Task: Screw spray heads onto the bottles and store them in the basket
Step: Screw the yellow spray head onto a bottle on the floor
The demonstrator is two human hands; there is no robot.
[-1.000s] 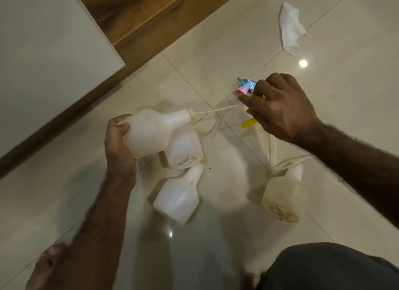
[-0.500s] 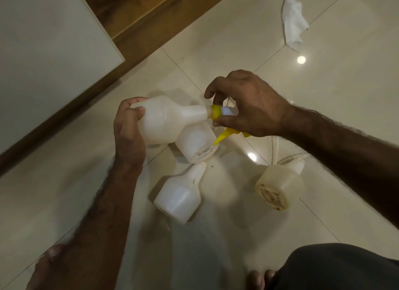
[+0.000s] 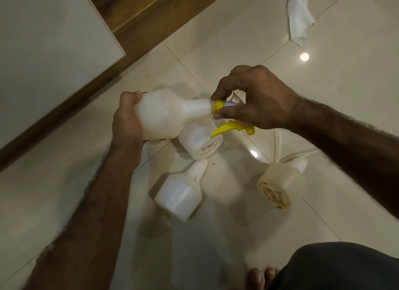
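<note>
Your right hand [image 3: 257, 99] pinches the yellow collar [image 3: 218, 105] of the spray head between thumb and forefinger, with the remaining fingers curled over the head body. The yellow trigger [image 3: 228, 128] hangs below your palm and points back toward the bottle. Your left hand [image 3: 127, 121] wraps closed around the base of the held bottle [image 3: 166, 114] and keeps it in the air above the tiled floor [image 3: 216, 235].

Hazards from this position:
- Cross-threading. It occurs if the collar sits tilted on the neck when you turn it. Check that the collar is square to the neck.
- Slip. The bottle wall is smooth, and the left hand grips only the base. A hard twist may rotate the bottle instead of the collar.
- Dropping. The held bottle is directly over another bottle [image 3: 199, 141] lying on the floor.

Orientation: the long axis of the held bottle runs near horizontal, left to right in the view. The neck points right, toward your right hand; the base points left.

Two more bottles lie on their sides nearer to you, one in the centre [image 3: 180, 192] and one to the right [image 3: 280, 186], both without heads. No basket is in view.
</note>
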